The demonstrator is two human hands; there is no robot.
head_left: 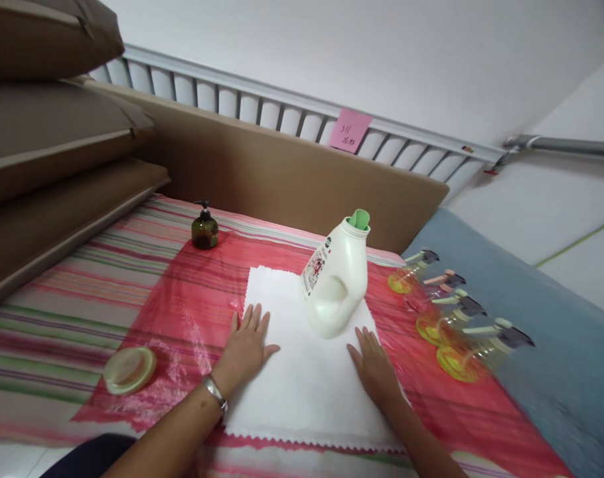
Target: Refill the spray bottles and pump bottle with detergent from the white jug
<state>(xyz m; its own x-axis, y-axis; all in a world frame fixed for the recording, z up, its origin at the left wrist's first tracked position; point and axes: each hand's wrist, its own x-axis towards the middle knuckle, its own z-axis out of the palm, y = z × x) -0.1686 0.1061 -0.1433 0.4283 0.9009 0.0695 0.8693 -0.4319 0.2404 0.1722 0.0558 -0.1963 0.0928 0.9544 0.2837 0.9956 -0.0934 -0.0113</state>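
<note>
Flat on the left edge of a white cloth [302,392] with zigzag-cut edges lies my left hand [246,345], fingers spread. My right hand [374,368] rests on the cloth's right edge, its fingers stretched forward. Neither hand holds anything. Between and beyond them a large white jug [342,285] with a moulded handle and a printed label stands on the cloth's far part. Its green spout [359,220] shows at the mouth, with no cap on it. Under the cloth spreads a red translucent plastic sheet [177,299].
A dark green pump bottle [204,229] stands at the back left, and a round lidded container [129,370] lies nearer on the left. Several clear spray bottles [461,355] line the right side. Cardboard stacks [58,123] rise at left; a brown board [282,172] closes the back.
</note>
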